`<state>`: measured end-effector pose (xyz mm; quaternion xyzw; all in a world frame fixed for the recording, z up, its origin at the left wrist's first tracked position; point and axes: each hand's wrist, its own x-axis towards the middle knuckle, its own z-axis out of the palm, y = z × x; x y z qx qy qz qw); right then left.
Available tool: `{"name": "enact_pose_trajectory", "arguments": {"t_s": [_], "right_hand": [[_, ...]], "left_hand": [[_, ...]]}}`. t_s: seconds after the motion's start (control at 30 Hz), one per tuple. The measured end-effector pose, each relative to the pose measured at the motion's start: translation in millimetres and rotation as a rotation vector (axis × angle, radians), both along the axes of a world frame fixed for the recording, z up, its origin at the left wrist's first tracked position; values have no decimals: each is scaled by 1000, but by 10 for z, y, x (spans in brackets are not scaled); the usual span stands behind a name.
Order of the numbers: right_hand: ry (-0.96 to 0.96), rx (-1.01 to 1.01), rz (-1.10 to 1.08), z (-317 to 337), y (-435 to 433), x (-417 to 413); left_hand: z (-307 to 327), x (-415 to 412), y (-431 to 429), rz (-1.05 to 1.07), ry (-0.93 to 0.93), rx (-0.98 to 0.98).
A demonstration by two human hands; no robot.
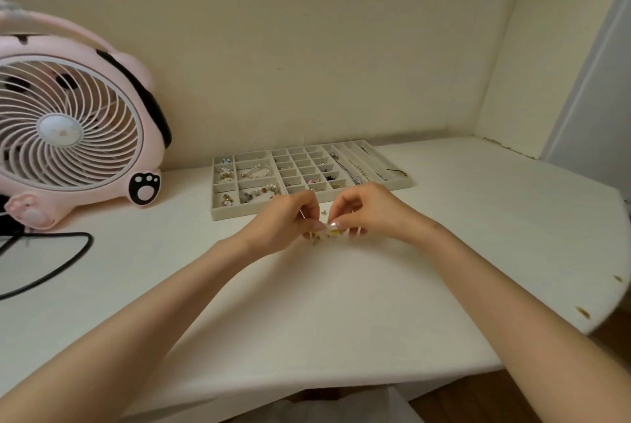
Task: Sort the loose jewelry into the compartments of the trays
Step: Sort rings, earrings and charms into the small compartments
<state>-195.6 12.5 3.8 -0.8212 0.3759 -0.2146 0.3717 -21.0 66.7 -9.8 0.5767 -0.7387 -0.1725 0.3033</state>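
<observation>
Small gold-and-white jewelry piece (328, 234) pinched between curled fingers of left hand (286, 222) and right hand (364, 211), above white counter (307, 303), near 2 beige compartment trays (232, 213).

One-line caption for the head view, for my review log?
Left hand and right hand pinch a jewelry piece before the trays on the table; fan at left.

No text, brand, label or number can be read. The only mark seen is a black-and-white paw print (144, 188), borne on the front foot of the pink round plastic desk fan (68, 129).
</observation>
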Motion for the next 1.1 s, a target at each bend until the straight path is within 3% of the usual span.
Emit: {"name": "enact_pose_trajectory", "arguments": {"t_s": [0.57,0.87,1.1], "right_hand": [[-60,-10,-172,190,-976,471],[-75,-85,-314,128,-1595,890],[76,-230,-329,94,-1877,1298]], "left_hand": [[215,441,-821,229,-20,-158],[140,586,-1152,329,186,-94],[100,729,-1278,369,362,-143]]}}
